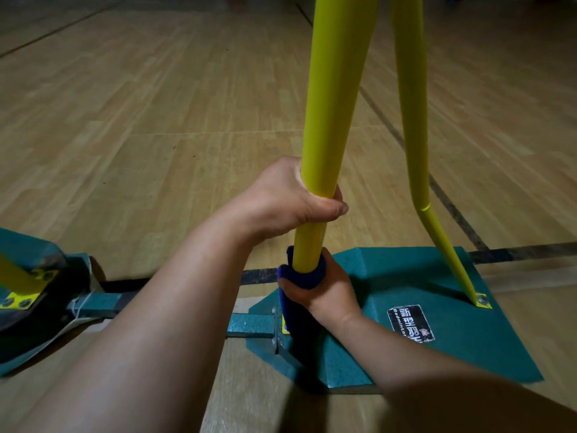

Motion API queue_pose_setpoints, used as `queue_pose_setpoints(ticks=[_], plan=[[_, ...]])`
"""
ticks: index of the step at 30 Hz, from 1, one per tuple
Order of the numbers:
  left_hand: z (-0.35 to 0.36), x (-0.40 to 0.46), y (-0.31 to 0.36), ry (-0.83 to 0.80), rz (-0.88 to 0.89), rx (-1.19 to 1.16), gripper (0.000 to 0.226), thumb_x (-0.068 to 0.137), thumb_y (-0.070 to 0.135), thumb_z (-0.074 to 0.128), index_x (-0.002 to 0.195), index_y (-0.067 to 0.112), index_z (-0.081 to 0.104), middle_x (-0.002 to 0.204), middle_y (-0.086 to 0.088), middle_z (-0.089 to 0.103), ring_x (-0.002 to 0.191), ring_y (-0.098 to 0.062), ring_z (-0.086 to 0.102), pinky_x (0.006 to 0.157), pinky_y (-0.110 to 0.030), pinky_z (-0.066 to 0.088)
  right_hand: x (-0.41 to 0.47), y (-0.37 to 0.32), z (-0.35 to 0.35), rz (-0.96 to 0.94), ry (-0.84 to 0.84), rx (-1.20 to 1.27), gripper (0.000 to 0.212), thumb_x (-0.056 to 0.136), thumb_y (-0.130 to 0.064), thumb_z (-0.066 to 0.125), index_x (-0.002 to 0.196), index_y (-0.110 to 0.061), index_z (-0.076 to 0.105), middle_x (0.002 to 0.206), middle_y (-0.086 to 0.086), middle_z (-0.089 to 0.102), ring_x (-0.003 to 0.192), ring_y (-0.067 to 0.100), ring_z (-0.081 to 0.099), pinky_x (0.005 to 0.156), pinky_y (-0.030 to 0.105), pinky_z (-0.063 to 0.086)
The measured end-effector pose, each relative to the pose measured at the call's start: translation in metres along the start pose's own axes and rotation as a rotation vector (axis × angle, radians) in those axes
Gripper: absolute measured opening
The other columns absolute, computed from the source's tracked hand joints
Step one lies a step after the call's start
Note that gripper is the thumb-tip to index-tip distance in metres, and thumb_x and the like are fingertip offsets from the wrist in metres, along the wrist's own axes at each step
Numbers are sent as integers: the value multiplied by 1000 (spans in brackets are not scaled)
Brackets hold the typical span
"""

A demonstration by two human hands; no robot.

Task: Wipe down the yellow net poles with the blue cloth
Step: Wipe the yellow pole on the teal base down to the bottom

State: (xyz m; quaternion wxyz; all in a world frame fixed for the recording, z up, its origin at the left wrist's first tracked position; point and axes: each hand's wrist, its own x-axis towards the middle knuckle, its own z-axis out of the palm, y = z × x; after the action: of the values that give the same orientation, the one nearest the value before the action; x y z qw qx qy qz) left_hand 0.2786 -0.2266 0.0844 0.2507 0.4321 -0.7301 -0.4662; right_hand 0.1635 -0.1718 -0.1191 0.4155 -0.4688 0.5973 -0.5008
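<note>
A thick yellow net pole rises from a teal base. My left hand grips the pole about a hand's width above the bottom, thumb curled across its front. Just below, my right hand holds the blue cloth wrapped round the foot of the pole; a fold of cloth hangs down under the hand. A thinner yellow brace pole slants down to a bolt at the base's far right corner.
A second teal base with another yellow pole stub lies at the left, joined by a teal bar. A black label sits on the near base. Wooden gym floor with dark court lines surrounds everything.
</note>
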Motion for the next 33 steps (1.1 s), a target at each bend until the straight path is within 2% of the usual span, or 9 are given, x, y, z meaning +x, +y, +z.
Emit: queue_pose_setpoints(ticks=[4, 7, 9, 11, 14, 18, 24, 29, 33], plan=[[-2, 1, 2, -29, 0, -4, 19, 78, 18, 87, 89, 11, 74, 90, -3, 77, 85, -12, 74, 81, -31, 61, -1, 14, -3, 81, -52, 16, 67, 44, -43, 90, 103, -25, 65, 100, 0, 76, 97, 20, 72, 95, 44, 58], [-3, 0, 3, -33, -4, -15, 20, 78, 16, 87, 92, 8, 75, 92, -5, 77, 89, -14, 74, 84, -33, 60, -2, 18, 1, 97, -49, 63, 57, 43, -36, 92, 95, -32, 70, 95, -3, 78, 90, 20, 75, 82, 37, 60], [-2, 0, 3, -34, -6, -22, 20, 78, 16, 86, 92, 7, 75, 93, -6, 78, 91, -15, 74, 86, -34, 60, -3, 17, 4, 112, -27, 105, 51, 44, -31, 93, 89, -38, 71, 93, 1, 78, 88, 29, 76, 79, 44, 61], [-2, -1, 2, -30, -2, -23, 19, 78, 16, 86, 91, 8, 75, 92, -5, 78, 89, -13, 74, 83, -30, 60, -3, 14, 5, 85, 18, 92, 52, 45, -35, 93, 91, -38, 69, 95, 3, 77, 91, 33, 74, 85, 51, 60], [-1, 0, 1, -21, -6, -19, 19, 78, 17, 87, 90, 9, 75, 90, -4, 77, 86, -12, 73, 79, -27, 59, -3, 6, 2, -4, 32, -9, 56, 50, -46, 91, 99, -43, 65, 97, -9, 76, 93, 15, 73, 87, 37, 60], [0, 0, 0, -10, -8, -27, 20, 78, 16, 87, 89, 5, 75, 90, -8, 77, 87, -17, 73, 77, -30, 60, -4, -13, 0, -111, 55, -51, 50, 55, -52, 88, 99, -51, 62, 95, -20, 74, 87, 1, 70, 73, 12, 53], [1, -1, 0, -23, -25, -11, 25, 78, 18, 87, 94, 3, 74, 93, -11, 76, 90, -22, 74, 85, -41, 61, 0, -31, -3, -223, 94, -45, 48, 58, -48, 88, 95, -55, 59, 93, -19, 73, 88, 4, 71, 78, 20, 57], [0, -1, 0, -13, -16, 2, 23, 78, 19, 87, 93, 5, 75, 90, -8, 76, 87, -18, 74, 82, -37, 62, 4, -25, -1, -188, 69, -42, 52, 55, -49, 87, 97, -58, 57, 97, -22, 73, 89, 2, 71, 79, 19, 56], [1, -1, -1, -11, -19, 4, 21, 78, 18, 87, 92, 8, 75, 92, -6, 77, 88, -15, 74, 83, -35, 61, 1, -11, 0, -88, 30, -41, 55, 53, -49, 89, 101, -45, 61, 98, -16, 74, 90, 5, 72, 80, 22, 57]])
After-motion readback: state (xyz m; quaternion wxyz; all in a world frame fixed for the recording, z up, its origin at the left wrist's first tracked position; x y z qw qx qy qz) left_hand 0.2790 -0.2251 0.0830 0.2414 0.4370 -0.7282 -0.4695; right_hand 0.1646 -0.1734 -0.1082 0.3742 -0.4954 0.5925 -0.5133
